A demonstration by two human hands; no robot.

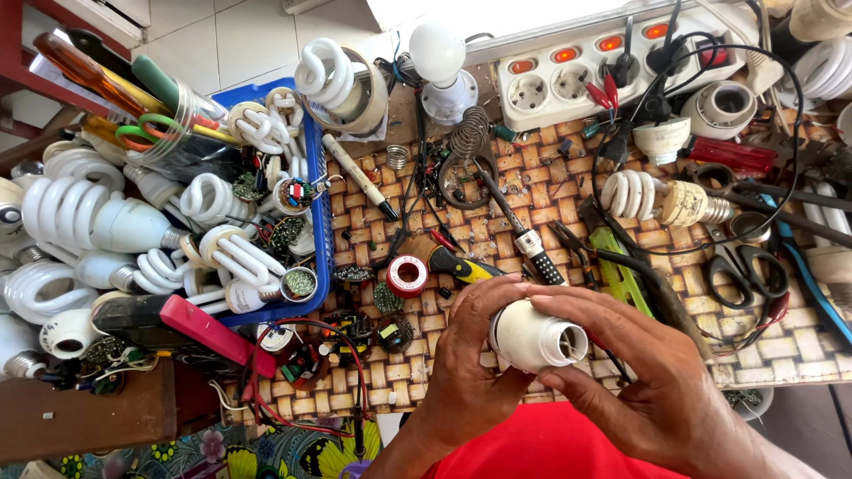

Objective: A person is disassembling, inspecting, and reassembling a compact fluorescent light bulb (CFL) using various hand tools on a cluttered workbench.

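Both my left hand (466,355) and right hand (648,372) grip a white lamp base (532,337); behind, the blue basket (321,239) holds spiral bulbs (235,253), beside a red-labelled solder spool (407,275).

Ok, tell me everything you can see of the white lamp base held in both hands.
The white lamp base is a rounded, plastic-looking housing with a narrower ribbed neck ending in an open mouth, pointing right. It lies roughly horizontal above the woven mat. The left hand cups its rounded end; the right hand wraps over the neck side.
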